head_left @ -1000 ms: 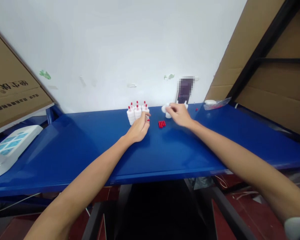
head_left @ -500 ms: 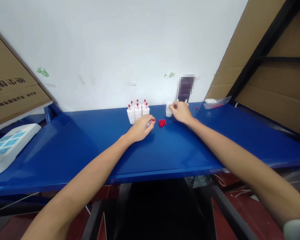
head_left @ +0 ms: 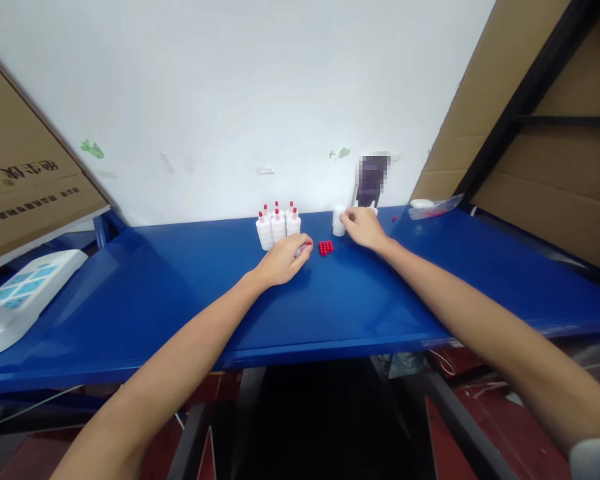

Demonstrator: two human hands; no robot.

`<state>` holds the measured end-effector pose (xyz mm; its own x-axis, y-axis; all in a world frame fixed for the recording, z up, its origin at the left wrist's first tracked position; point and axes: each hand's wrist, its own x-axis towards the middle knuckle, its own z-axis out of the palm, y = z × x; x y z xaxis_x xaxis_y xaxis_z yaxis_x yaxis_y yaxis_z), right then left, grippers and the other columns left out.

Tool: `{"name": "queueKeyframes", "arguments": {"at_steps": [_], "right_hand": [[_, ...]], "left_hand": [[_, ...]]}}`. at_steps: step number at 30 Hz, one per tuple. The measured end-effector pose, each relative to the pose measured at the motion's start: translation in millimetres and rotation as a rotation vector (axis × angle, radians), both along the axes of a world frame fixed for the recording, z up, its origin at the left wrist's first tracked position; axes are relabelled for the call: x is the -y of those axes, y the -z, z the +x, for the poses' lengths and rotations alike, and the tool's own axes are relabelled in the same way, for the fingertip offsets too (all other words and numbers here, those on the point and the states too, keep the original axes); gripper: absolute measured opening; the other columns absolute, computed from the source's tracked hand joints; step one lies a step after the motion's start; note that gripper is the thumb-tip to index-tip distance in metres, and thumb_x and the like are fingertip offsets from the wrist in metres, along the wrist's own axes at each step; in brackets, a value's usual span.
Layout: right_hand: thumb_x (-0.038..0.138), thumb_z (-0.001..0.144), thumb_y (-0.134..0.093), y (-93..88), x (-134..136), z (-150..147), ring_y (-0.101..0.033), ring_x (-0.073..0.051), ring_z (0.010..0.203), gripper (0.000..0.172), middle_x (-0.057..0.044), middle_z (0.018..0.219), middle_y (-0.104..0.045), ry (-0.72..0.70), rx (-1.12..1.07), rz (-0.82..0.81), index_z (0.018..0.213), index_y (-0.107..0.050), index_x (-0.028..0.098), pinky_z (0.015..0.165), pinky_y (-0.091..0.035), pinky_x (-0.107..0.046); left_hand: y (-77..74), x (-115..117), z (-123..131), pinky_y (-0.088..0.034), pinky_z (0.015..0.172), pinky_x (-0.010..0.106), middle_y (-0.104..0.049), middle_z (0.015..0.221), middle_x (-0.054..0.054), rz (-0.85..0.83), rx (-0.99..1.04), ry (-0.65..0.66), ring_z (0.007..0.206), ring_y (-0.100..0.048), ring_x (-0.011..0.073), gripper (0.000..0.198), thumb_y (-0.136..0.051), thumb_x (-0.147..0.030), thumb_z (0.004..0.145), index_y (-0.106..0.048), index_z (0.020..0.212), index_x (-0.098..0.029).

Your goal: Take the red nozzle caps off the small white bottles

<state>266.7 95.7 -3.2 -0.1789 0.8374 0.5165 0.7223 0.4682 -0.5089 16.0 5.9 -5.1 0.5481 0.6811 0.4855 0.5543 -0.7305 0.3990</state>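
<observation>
Over the blue table (head_left: 300,313), my left hand (head_left: 284,260) clasps a red-tipped white piece (head_left: 300,251); my right hand (head_left: 364,227) meets the upright white bottle (head_left: 337,221) standing there (gripped or merely touched, I can't tell). I judge this bottle-handling; the next move calls for a light hold.

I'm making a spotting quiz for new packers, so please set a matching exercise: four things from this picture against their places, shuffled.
Things
1. loose red caps
2. cluster of red-tipped bottles
3. clear plastic bag
4. white device with blue panels

Places
A. at the picture's left edge
B. in the gap between the left hand and the right hand
C. near the wall, to the right of the right hand
D. just behind the left hand

Pairs: 1-B, 2-D, 3-C, 4-A
</observation>
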Motion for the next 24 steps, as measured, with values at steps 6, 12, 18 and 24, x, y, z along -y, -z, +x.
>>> {"name": "queueKeyframes", "arguments": {"at_steps": [6,12,18,24], "right_hand": [[0.031,0.093,-0.048,-5.8,14,-4,-0.048,-0.015,0.059,0.036,0.001,0.055,-0.050,-0.072,-0.027,0.069,0.058,-0.041,0.022,0.063,-0.032,-0.031],[0.044,0.102,-0.042,-19.5,62,-28,-0.049,-0.014,0.061,0.035,0.001,0.065,-0.058,-0.449,0.066,0.033,0.082,-0.057,0.020,0.064,-0.034,-0.029],[0.041,0.102,-0.044,-22.9,80,-46,-0.049,-0.016,0.068,0.026,-0.004,0.083,-0.062,-0.560,0.255,0.069,0.087,-0.051,0.021,0.066,-0.034,-0.029],[0.041,0.106,-0.032,-20.1,75,-43,-0.051,-0.018,0.076,0.030,-0.006,0.092,-0.061,-0.581,0.261,0.097,0.091,-0.049,0.022,0.073,-0.036,-0.031]], "left_hand": [[-2.7,3,1,-0.045,0.077,0.033,-0.066,0.091,0.004,0.000,-0.004,-0.049,0.081,-0.059,0.0181,0.026,-0.038,-0.034,0.104,-0.059,0.100,-0.019],[-3.2,6,4,-0.045,0.075,0.035,-0.060,0.084,0.004,0.012,-0.049,-0.048,0.076,-0.055,0.0197,0.007,-0.048,-0.024,0.092,-0.051,0.088,-0.020],[-0.6,5,3,-0.045,0.072,0.037,-0.059,0.089,0.006,-0.003,-0.035,-0.027,0.077,-0.055,0.0209,0.007,-0.045,-0.026,0.093,-0.046,0.096,-0.020],[-0.9,0,4,-0.047,0.080,0.037,-0.061,0.093,0.007,0.037,0.020,0.027,0.085,-0.057,0.0218,0.011,-0.043,-0.026,0.098,-0.051,0.097,-0.019]]}}
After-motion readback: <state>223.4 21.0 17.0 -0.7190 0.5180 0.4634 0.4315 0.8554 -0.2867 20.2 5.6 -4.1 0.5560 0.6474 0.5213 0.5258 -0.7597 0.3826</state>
